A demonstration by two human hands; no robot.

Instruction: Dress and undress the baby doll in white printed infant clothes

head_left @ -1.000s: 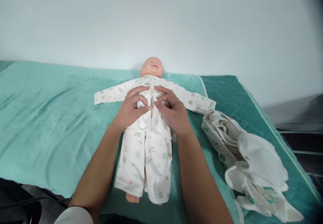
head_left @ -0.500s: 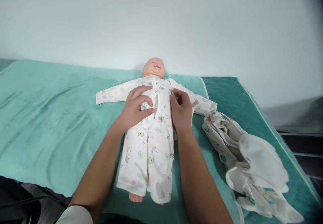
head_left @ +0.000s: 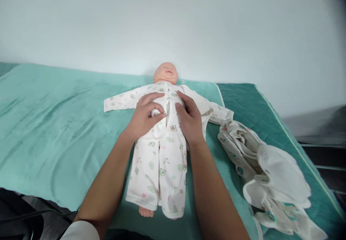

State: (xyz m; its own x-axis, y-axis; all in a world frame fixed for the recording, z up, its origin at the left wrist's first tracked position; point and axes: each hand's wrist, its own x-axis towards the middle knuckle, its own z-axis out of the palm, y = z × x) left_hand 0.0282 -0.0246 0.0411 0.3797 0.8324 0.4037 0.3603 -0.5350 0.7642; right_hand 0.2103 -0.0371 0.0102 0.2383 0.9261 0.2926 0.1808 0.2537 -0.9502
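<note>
From where I stand, a baby doll (head_left: 165, 73) lies on its back on a pale teal blanket (head_left: 54, 132), its head up by the white wall (head_left: 162, 23). White printed clothes hold most of it: only the head comes out at the neck and a bare foot (head_left: 146, 212) out of one trouser leg, with a mere sliver showing under the other hem. The jacket (head_left: 121, 100) has its sleeves stretched out to both sides, and how far the doll's arms reach into them I can't tell. One front panel lies over the chest, while the other flap (head_left: 200, 103) is laid out to the right, plain inner side up. The printed trousers (head_left: 146, 175) cover the legs. The person's left hand (head_left: 143, 119) rests on the chest with curled fingers, thumb and forefinger near each other at the front edge; whether they pinch cloth between them, I can't make out. The right hand (head_left: 191, 119) is loosely spread against the other side of the chest, thumb and forefinger apart. Near the right-hand cuff, a crumpled white cloth (head_left: 282, 175) with teal prints is heaped partly on a darker quilted mat (head_left: 243, 97), its folds gaping in places, the inside mostly hidden.
</note>
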